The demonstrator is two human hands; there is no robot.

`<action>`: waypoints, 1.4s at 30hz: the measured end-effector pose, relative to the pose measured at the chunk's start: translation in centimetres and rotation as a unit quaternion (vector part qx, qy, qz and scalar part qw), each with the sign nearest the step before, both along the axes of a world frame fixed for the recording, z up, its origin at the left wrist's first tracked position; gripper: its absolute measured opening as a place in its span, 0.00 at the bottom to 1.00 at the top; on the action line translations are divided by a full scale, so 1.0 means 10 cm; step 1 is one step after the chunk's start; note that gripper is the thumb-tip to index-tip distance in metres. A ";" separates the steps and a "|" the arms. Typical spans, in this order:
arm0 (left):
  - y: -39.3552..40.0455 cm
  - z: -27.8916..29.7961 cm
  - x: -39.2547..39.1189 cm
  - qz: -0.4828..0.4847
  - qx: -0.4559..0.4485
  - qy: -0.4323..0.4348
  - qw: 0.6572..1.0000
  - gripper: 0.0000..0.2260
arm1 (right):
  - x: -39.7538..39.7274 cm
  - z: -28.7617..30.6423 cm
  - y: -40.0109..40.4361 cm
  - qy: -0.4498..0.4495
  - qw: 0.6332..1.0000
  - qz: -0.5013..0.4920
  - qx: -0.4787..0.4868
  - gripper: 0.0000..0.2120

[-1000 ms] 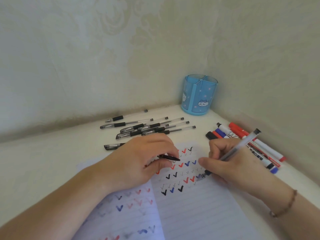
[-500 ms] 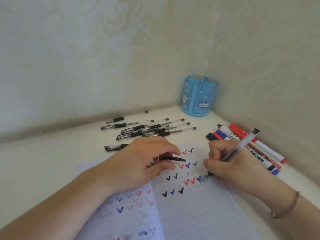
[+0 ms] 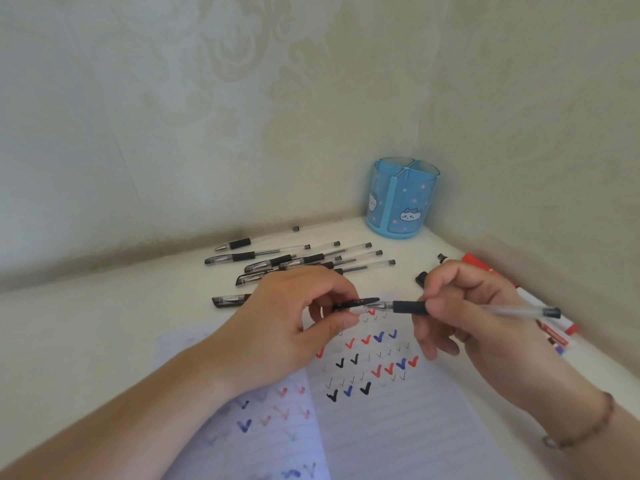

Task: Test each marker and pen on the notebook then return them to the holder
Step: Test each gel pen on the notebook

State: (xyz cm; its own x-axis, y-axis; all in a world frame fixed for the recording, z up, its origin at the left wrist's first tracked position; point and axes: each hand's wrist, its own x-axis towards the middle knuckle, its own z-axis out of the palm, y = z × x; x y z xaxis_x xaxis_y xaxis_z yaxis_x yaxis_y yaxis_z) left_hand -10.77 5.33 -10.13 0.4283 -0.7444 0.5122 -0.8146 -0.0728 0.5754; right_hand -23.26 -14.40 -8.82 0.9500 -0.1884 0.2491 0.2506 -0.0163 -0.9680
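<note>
Pen (image 3: 485,309) held above the notebook (image 3: 398,427), roughly level, tip pointing left, black end plug out to the right past the knuckles. Right hand (image 3: 485,327) grips it: thumb and forefinger pinch just behind the black rubber sleeve, other fingers loosely curled beneath. Left hand (image 3: 287,327) pinches the cap (image 3: 356,303) between thumb and fingertips, clip uppermost, open end facing the pen tip; tip sits at or just inside the cap mouth, cannot tell whether seated. Both grips clenched on their items, hands close together, not touching. Notebook lies open on the worktop (image 3: 86,323) under both hands, lined pages carrying rows of black, blue and red check marks, some thin grey ones between. Behind the left hand, a loose cluster of capped gel pens (image 3: 311,261) lies on the worktop, barrels mostly slanting up to the right, one more partly hidden under the left wrist. Behind the right hand, markers (image 3: 485,268) lie side by side near the right wall, red and black caps showing, mostly covered by the hand. Blue holder (image 3: 401,202) with cat print stands upright in the corner, divided into compartments, nothing visible sticking out. Beaded bracelet (image 3: 588,427) on the right wrist.
</note>
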 end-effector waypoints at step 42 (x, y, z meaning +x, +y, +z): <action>0.26 -0.03 0.59 0.242 0.256 -0.100 0.931 0.06 | -0.08 0.00 -0.74 0.290 0.759 -0.334 -0.477 0.08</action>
State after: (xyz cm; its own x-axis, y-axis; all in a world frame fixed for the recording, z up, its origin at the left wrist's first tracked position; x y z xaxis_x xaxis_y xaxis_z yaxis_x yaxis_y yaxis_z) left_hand -4.87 7.98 -10.38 0.7112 -0.6575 0.2489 -0.7021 -0.6818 0.2052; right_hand -24.06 -21.82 -8.79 0.7235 -0.6734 0.1520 -0.5864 -0.7157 -0.3793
